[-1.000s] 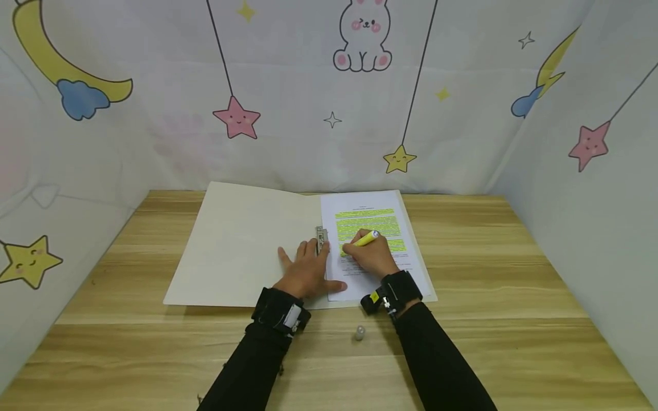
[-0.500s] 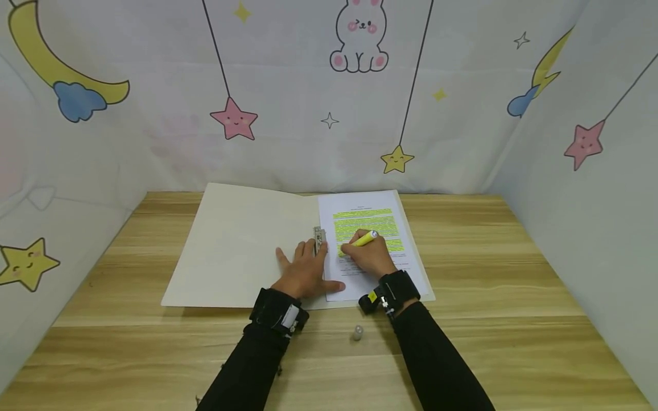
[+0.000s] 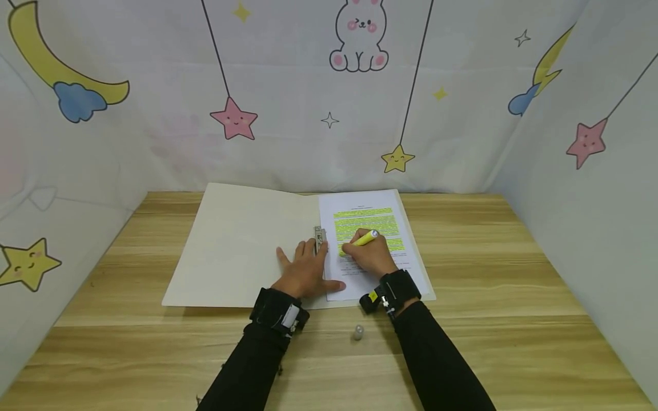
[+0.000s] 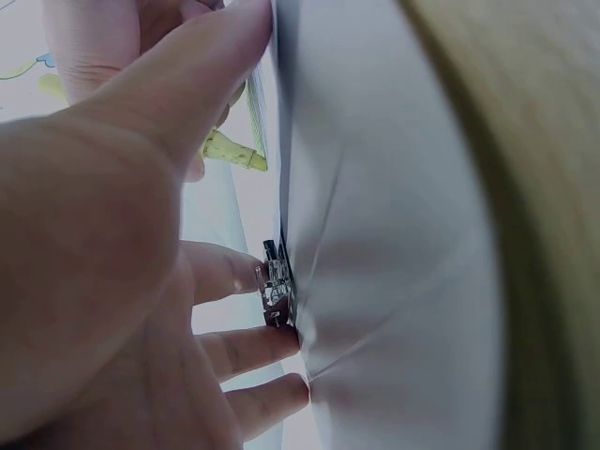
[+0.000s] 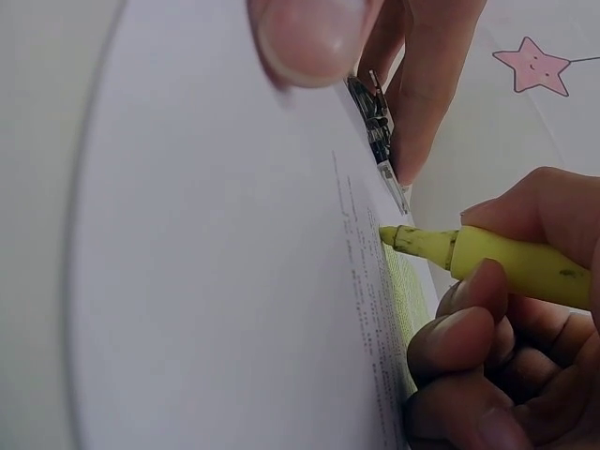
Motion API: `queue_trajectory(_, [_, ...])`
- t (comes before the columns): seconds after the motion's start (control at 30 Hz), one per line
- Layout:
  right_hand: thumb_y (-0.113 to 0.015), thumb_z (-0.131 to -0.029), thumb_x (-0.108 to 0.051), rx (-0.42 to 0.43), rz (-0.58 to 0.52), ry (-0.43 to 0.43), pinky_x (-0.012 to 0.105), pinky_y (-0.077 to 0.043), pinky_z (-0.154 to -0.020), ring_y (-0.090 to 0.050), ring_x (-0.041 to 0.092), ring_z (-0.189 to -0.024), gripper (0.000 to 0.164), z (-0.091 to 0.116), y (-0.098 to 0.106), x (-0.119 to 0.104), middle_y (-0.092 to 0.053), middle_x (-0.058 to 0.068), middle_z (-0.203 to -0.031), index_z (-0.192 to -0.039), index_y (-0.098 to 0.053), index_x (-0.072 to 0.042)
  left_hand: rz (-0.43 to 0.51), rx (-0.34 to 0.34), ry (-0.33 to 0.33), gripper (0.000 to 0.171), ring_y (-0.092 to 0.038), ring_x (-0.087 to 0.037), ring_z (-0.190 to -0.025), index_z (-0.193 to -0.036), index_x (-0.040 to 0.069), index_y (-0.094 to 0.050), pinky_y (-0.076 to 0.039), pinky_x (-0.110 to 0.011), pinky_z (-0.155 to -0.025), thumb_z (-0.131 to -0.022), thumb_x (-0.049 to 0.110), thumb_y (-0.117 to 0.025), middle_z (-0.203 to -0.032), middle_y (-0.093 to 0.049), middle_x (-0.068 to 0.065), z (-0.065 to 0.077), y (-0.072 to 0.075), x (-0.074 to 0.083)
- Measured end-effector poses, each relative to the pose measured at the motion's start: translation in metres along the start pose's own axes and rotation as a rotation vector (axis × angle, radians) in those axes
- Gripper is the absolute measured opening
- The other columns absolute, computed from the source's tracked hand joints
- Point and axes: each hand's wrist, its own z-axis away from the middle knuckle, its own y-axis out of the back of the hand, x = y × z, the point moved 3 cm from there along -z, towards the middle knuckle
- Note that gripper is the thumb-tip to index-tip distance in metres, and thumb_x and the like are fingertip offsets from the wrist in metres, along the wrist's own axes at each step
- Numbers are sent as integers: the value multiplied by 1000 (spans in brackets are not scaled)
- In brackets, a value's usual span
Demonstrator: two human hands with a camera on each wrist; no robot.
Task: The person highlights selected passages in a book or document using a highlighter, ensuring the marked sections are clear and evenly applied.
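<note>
My right hand (image 3: 371,255) pinches a yellow highlighter (image 5: 506,262), its tip at the printed text of the white sheet (image 3: 382,200). Yellow bands cover most lines in the upper part of the text; the lowest lines are plain. The sheet lies on the right side of an open cream folder (image 3: 241,245). My left hand (image 3: 304,274) rests spread over the folder's middle, thumb on the sheet's lower left edge and fingertips by the metal clip (image 4: 275,286). That clip also shows beside the left fingers in the right wrist view.
A small grey cap-like piece (image 3: 358,332) lies on the wooden table (image 3: 488,331) in front of the folder. White cloth walls (image 3: 288,74) with printed stars and a rabbit enclose the table at the back and both sides.
The head view has shifted slightly. Both hands keep nearly the same places, the right one still holding the highlighter at the left end of a text line.
</note>
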Motion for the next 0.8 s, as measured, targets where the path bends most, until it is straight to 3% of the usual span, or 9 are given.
queue_trajectory(0.8, [-72, -79, -14, 12, -26, 12, 22, -41, -45, -55, 13, -53, 18, 0, 3, 0, -58, 0, -58, -67, -58, -10, -16, -12, 8, 107, -19, -39, -149, -157, 13, -29, -7, -80, -110, -75, 69, -72, -162, -23, -19, -1, -1, 0])
